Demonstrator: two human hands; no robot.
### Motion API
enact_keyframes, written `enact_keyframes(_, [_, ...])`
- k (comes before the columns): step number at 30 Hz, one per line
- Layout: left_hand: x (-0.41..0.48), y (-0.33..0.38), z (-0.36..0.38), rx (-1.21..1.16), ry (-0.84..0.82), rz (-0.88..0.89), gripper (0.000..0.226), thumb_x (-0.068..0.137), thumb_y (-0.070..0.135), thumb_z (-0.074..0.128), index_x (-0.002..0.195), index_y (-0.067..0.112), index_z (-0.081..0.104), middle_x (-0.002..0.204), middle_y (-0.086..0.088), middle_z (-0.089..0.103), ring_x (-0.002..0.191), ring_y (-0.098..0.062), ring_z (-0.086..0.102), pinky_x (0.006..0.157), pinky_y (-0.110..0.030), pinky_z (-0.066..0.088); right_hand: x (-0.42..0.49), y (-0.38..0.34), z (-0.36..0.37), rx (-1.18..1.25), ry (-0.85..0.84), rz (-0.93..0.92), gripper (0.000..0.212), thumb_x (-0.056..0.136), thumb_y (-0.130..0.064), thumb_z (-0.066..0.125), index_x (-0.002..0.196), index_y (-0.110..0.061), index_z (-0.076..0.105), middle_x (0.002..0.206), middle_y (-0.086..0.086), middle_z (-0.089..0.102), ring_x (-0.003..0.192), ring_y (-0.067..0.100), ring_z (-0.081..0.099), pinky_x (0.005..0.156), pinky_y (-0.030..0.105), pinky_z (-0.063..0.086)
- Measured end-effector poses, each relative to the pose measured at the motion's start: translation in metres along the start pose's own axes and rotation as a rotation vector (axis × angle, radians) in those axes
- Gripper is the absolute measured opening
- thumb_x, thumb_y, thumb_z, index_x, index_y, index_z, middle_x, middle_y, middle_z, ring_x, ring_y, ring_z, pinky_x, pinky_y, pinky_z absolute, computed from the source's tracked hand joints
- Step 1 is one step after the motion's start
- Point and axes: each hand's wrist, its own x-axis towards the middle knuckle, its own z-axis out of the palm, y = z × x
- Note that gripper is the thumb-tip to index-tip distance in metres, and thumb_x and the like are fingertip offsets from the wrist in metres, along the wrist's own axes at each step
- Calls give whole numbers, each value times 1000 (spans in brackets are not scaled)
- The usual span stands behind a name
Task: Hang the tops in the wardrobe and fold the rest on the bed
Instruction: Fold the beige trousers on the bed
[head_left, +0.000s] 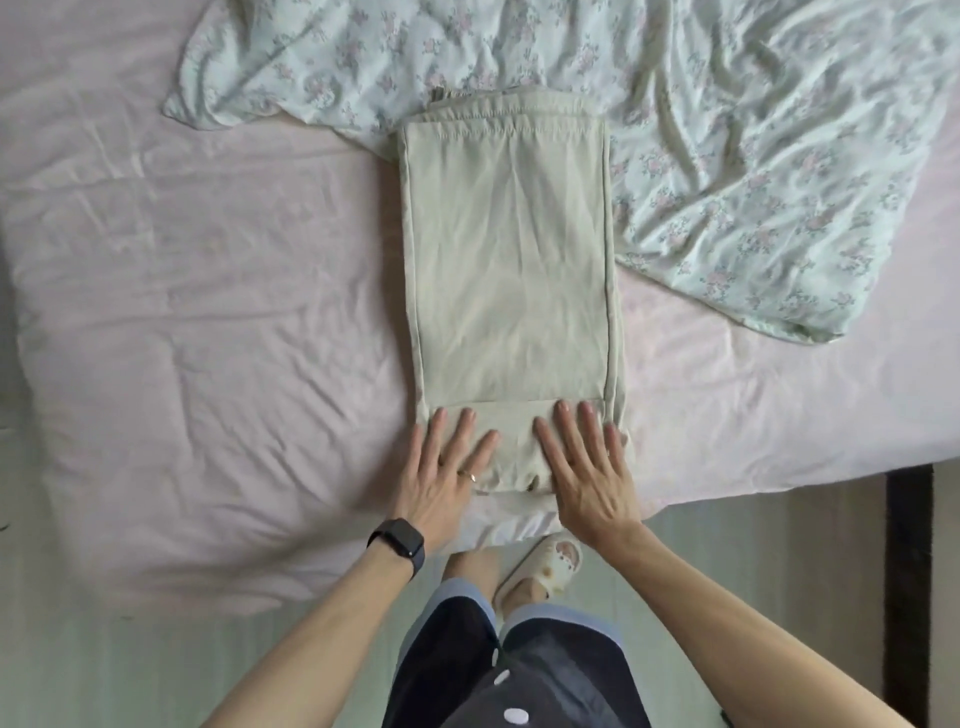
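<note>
**Both hands pressed flat on the folded trousers at the bed's edge**

The left hand (448, 470) lies palm down with its fingers straight and a little spread. The fingertips rest on the near left corner of the beige trousers (506, 249), while the heel of the hand sits on the pink sheet beside them. The right hand (589, 467) is also flat and spread, with its fingers straight, and presses on the near right corner of the same garment. Neither hand curls around or pinches the cloth; both only rest on top of it.

The trousers are folded into a long, narrow rectangle running away from the person across the bed (208, 291). The near end lies under the fingers at the mattress edge. A folded layer ends in a crosswise edge just beyond the fingertips. The far end overlaps the rumpled floral quilt (737, 140), which spreads over the far and right part of the bed.

A dark watch (399, 543) sits on the left wrist and a ring (469, 475) on a left finger. Below the hands are dark shorts (519, 670), a pale slipper (543, 566) on the floor (104, 670), and at the right a dark bed frame (906, 571).
</note>
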Motion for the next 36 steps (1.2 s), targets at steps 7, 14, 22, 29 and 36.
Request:
enact_keyframes(7, [13,8,-7,166,-51,2,53,98,26,29,148,18,47,149,-21,47,133,-48,47,99,-54,49,4,-5,2,-47,-17,-5,63,91,-7,39,154,-9,38,160,21,31,144,51,30,110,65,35])
enact_keyframes(14, [-30,33,-52,1,-385,-83,67,99,14,23,159,16,-6,166,-20,-3,150,-48,3,122,-56,14,-35,1,-62,59,-296,-91,65,95,-17,31,159,-20,20,165,5,18,148,31,22,112,46,32])
enact_keyframes(22, [-70,59,-130,-433,-499,-102,59,93,21,54,150,21,39,147,-9,49,133,-32,48,99,-38,46,-77,1,-147,302,-662,-46,34,88,-9,42,113,-18,62,120,9,67,111,33,60,86,35,46])
enact_keyframes(29, [33,-16,-199,-660,-451,-319,20,92,22,57,108,11,62,138,-4,60,115,-23,59,77,-22,41,39,38,-213,394,-398,98,9,90,-23,47,87,-21,56,94,5,68,92,31,59,73,36,44])
enact_keyframes(36, [138,-87,-176,-853,23,-625,42,87,32,71,125,21,57,113,-1,63,99,-21,59,74,-21,40,141,68,-175,413,72,273,39,100,-45,51,135,-28,46,124,9,61,100,39,64,69,40,48])
